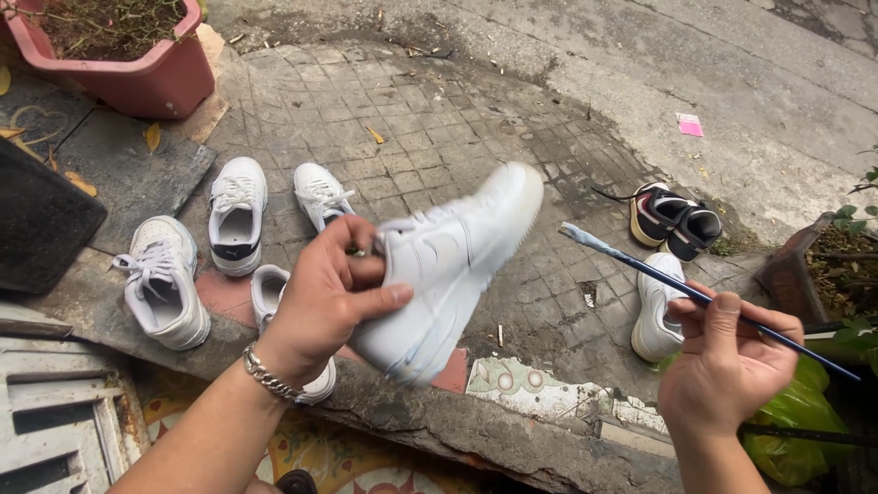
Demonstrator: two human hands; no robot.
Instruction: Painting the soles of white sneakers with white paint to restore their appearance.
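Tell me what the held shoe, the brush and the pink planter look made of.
White shoe in the left hand: smooth leather or synthetic, going by its faint sheen. Brush in the right hand: dark glossy handle, probably lacquered wood or plastic. Pink planter: likely matte plastic or glazed clay, dusty.

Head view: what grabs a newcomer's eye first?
The white sneaker held up at centre in the left hand, slightly blurred. Next, the thin blue paintbrush in the right hand, its pale tip pointing toward the shoe. Then the loose white shoes on the paving at left, and a dark pair at upper right.
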